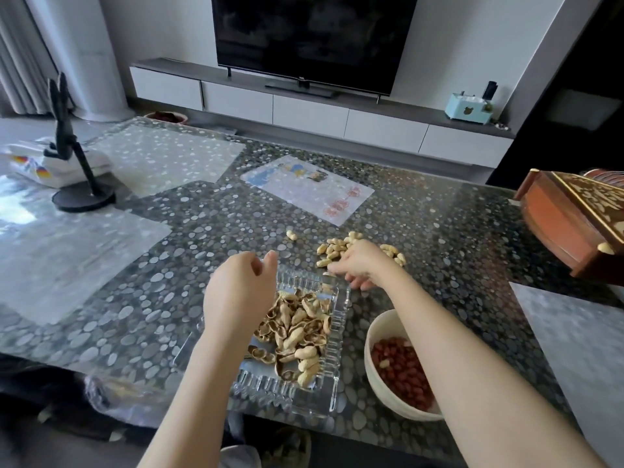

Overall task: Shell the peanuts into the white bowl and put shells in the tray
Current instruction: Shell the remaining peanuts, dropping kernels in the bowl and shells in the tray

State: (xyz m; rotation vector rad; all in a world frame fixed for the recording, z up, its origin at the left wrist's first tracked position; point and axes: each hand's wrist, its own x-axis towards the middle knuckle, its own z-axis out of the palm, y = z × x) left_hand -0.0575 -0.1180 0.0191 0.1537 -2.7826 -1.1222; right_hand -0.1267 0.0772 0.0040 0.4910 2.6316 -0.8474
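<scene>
**Head view, shelling in progress.** My left hand (241, 287) hovers above the far left corner of the ribbed glass tray (287, 390). Its fingers are loosely curled, thumb and forefinger slightly apart, and I see nothing between them. My right hand (359, 265) reaches across the tray's far right corner and rests on the near edge of the pile of unshelled peanuts (332, 248). Its fingers (339, 267) point left and lie low on the pebble-patterned table (439, 231). From here I cannot tell whether they grip a peanut or only touch the pile.

The tray lies near the table's front edge and holds a heap of empty peanut shells (297, 327), with a few whole-looking pods among them. The white bowl (380, 390) stands just right of the tray, partly hidden under my right forearm, and contains red-skinned kernels (401, 366). A single peanut (291, 235) lies apart, left of the pile.

Further off, a printed sheet (310, 189) lies flat beyond the pile. A black phone stand (72, 187) stands at far left, a carved wooden box (567, 224) at the right edge, and a dark television (314, 38) on the wall unit.
</scene>
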